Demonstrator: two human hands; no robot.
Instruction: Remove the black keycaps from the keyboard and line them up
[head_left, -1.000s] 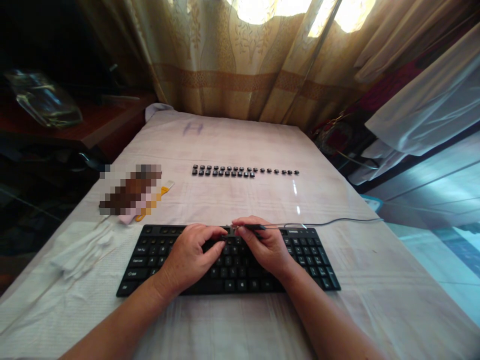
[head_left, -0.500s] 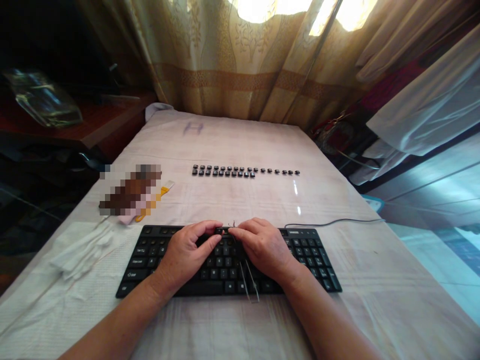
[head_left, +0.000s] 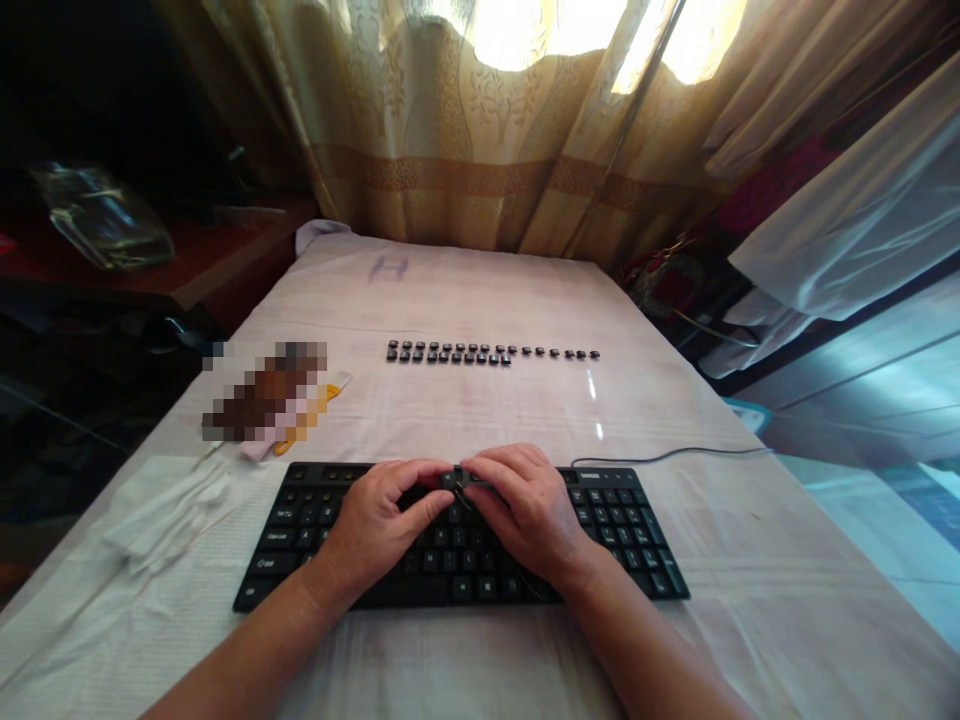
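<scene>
A black keyboard (head_left: 405,592) lies in front of me, with both hands over its upper middle part. My left hand (head_left: 386,510) is closed, its thumb and index finger pinching a small black keycap (head_left: 448,480) near the top row. Close beside it, my right hand (head_left: 529,505) is closed around a thin wire keycap puller (head_left: 461,492), mostly hidden by the fingers; the wire's end is at the keycap. Beyond the keyboard, loose black keycaps (head_left: 444,357) are lined up in two rows on the cloth.
A pale cloth (head_left: 480,660) covers the table. At left lie a white crumpled cloth (head_left: 161,510), a yellow-handled brush (head_left: 334,391) and a blurred-out item (head_left: 259,395). The keyboard cable (head_left: 675,452) runs off right. A glass container (head_left: 109,225) stands on the dark furniture.
The wire puller has turned in my right hand: its long loop pointed toward me before, and now a wire end is at the keycap between my hands. The view has tilted slightly.
</scene>
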